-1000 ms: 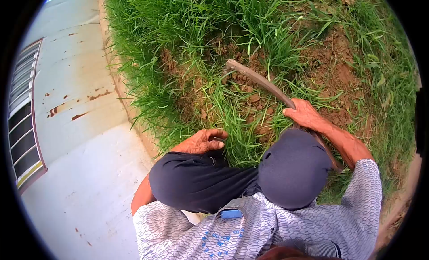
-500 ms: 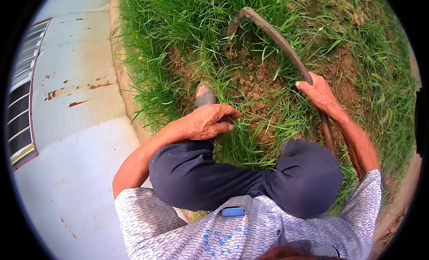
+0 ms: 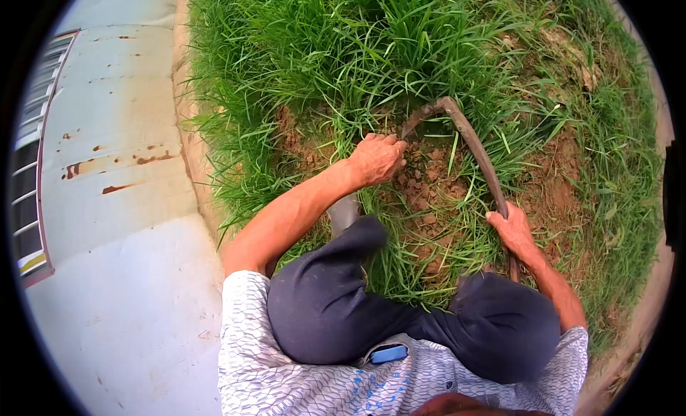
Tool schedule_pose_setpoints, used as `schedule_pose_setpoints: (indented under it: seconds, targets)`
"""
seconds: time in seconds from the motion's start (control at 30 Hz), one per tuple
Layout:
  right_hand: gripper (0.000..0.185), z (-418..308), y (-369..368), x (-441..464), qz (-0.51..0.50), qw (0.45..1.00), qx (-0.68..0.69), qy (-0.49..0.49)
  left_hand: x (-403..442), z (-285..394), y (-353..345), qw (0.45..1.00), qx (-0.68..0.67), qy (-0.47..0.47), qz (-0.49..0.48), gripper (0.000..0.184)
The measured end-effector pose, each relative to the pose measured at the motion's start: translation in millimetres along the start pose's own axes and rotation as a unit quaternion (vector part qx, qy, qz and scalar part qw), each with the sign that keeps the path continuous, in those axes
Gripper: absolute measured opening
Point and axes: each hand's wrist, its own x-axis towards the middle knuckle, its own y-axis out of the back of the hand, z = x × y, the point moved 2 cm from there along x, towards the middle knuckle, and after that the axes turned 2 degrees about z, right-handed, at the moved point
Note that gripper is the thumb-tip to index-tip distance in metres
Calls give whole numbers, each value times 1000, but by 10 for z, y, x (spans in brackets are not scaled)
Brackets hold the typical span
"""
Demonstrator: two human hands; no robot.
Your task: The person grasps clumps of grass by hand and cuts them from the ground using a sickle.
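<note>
My right hand [image 3: 513, 231] is wrapped round the long curved handle of a sickle [image 3: 477, 148]. Its worn, hooked end [image 3: 423, 117] bends back toward the left and points down at the soil. My left hand [image 3: 379, 160] is closed just left of that hooked end, low over the ground; whatever is in its fingers is hidden. Tall green grass [image 3: 336, 51] stands in front of both hands. Between them lies loose brown soil [image 3: 429, 184] with scattered grass blades.
A pale metal wall [image 3: 136, 273] with rust marks and a barred window [image 3: 32, 173] runs along the left, edged by a narrow concrete strip [image 3: 187, 116]. My bent knees [image 3: 507, 323] are close below the hands. More grass [image 3: 622, 166] grows on the right.
My left hand has moved forward and right from near my knee to beside the hooked end. The right hand and sickle have come nearer my body.
</note>
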Motion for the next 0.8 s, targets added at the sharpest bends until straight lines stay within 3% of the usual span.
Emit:
schedule_pose_setpoints:
  seconds: [0.17,0.27,0.4,0.47,0.53,0.6,0.67,0.77,0.8]
  targets:
    - [28,-46,-128,1,-11,996,36,-85,276,-740,-179,966,236,-50,93,43]
    - [27,69,-196,41,-5,994,31,-108,188,-1072,-162,972,205,84,80,42]
    - [28,193,-299,87,38,993,10,-110,39,-1218,-100,987,95,124,41,31]
    - [30,243,-354,81,71,988,-25,-132,88,-1221,-49,987,127,101,17,24]
    - [32,121,-418,2,93,986,-19,-141,174,-1158,-39,967,221,-60,115,19]
    - [33,28,-503,-93,115,982,-16,-146,337,-1119,-55,979,150,-97,97,28]
    - [35,-37,-609,-208,127,979,-3,-162,552,-1202,-178,984,129,-78,99,32]
    - [37,18,-764,-327,158,974,18,-163,855,-1340,-176,974,222,-32,32,36]
    - [37,32,-782,-375,160,971,20,-176,849,-1362,-145,961,266,-31,60,35]
